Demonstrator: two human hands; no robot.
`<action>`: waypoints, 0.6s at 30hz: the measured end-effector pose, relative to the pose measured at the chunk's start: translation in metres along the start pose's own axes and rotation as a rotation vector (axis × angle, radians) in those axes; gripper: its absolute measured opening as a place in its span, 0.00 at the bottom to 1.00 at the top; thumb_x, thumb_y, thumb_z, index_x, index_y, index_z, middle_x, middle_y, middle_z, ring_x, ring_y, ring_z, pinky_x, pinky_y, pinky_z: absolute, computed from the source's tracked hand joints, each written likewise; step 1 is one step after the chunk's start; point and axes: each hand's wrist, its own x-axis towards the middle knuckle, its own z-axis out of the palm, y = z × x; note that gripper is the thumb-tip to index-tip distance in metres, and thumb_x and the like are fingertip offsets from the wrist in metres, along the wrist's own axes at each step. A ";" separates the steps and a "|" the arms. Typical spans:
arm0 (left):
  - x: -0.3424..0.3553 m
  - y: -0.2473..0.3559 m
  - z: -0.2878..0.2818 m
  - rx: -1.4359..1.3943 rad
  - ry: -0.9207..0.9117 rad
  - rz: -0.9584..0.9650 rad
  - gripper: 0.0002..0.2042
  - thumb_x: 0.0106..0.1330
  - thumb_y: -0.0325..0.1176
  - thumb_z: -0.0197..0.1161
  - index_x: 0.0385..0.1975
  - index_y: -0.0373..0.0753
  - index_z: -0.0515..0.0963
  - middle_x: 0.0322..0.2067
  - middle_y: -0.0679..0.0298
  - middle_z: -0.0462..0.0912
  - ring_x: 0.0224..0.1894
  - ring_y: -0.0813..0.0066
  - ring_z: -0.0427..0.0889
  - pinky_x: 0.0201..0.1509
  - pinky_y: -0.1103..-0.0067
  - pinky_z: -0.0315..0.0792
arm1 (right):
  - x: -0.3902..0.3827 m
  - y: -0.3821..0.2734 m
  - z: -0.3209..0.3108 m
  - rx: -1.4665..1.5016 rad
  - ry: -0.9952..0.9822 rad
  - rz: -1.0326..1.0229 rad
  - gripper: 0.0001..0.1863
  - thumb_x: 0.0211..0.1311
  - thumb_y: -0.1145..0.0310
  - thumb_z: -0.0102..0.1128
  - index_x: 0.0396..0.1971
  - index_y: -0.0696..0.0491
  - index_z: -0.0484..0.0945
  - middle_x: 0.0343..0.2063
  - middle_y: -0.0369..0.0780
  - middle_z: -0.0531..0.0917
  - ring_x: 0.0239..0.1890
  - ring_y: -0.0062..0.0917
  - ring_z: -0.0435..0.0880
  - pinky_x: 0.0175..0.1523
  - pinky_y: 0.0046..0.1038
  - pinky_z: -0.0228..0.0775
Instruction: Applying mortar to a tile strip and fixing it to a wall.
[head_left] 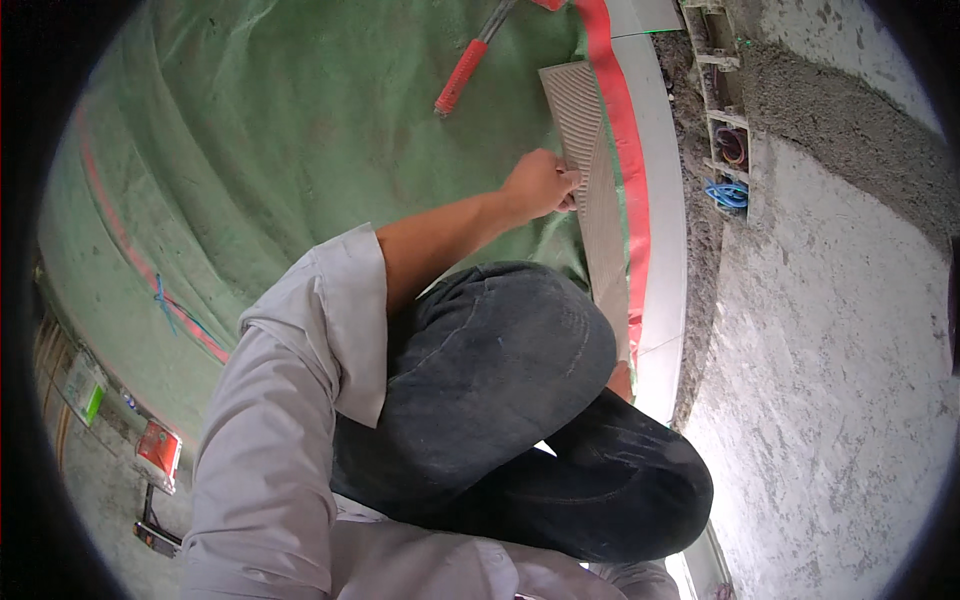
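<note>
A long narrow strip of tile (605, 215) stretches along the edge of the green floor sheet, its upper face coated with combed, ridged grey adhesive. My left hand (543, 185) is closed at the strip's left edge, thumb and fingers pinching it. Near the strip's lower end a small patch of my right hand (620, 381) shows beside my knee. My knee and leg hide the rest of that hand, so its fingers cannot be made out. Beyond my left hand, a hammer-like tool with a red grip (463, 77) lies on the sheet, its head partly cut off.
Green protective sheet (300, 120) with a red border band (625, 130) covers the floor. Pale floor tiles (662, 230) run alongside, then a rough wall (830, 370) with open electrical boxes and blue wires (727, 193). A red packet (158, 450) lies at far left.
</note>
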 end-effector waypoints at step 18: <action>-0.115 0.063 -0.334 1.350 1.349 0.452 0.30 0.76 0.45 0.62 0.75 0.43 0.68 0.77 0.57 0.69 0.80 0.57 0.63 0.83 0.59 0.55 | 0.178 -0.394 -0.388 0.736 -0.438 -0.935 0.21 0.77 0.56 0.64 0.54 0.59 0.86 0.43 0.43 0.91 0.40 0.23 0.90 0.47 0.28 0.83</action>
